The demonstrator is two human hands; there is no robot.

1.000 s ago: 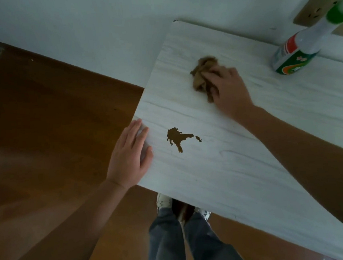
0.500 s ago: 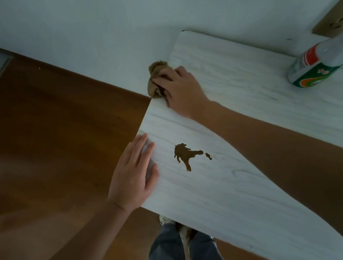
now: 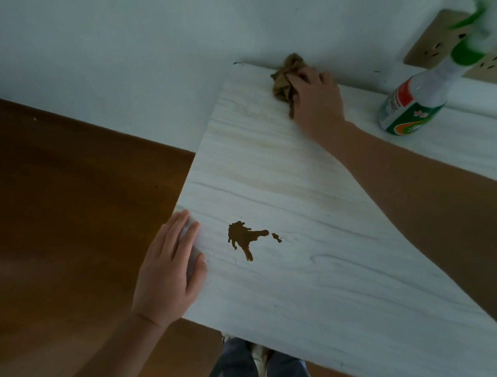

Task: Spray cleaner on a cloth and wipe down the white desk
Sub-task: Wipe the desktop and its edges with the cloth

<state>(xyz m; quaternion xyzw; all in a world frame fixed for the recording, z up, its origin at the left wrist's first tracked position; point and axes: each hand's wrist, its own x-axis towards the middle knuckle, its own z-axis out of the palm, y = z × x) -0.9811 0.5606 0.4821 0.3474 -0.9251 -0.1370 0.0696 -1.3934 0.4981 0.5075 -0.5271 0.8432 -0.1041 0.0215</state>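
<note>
The white wood-grain desk (image 3: 323, 272) runs diagonally across the head view. My right hand (image 3: 317, 101) grips a crumpled brown cloth (image 3: 286, 79) at the desk's far edge against the wall. My left hand (image 3: 170, 270) rests flat with straight fingers on the desk's left corner. A dark brown spill (image 3: 244, 238) with a small droplet beside it lies between the hands, nearer the left one. Faint yellowish smears show on the surface below the cloth. A spray bottle (image 3: 414, 101) with a green trigger stands at the far right.
A white wall (image 3: 168, 45) backs the desk, with a beige socket plate (image 3: 439, 42) behind the bottle. Brown wooden floor (image 3: 48, 220) lies to the left. My jeans and shoes (image 3: 257, 368) show below the desk's front edge.
My right hand carried the cloth from the middle of the desk to its left edge, then back right along the far edge by the wall. The left hand stayed on the corner.
</note>
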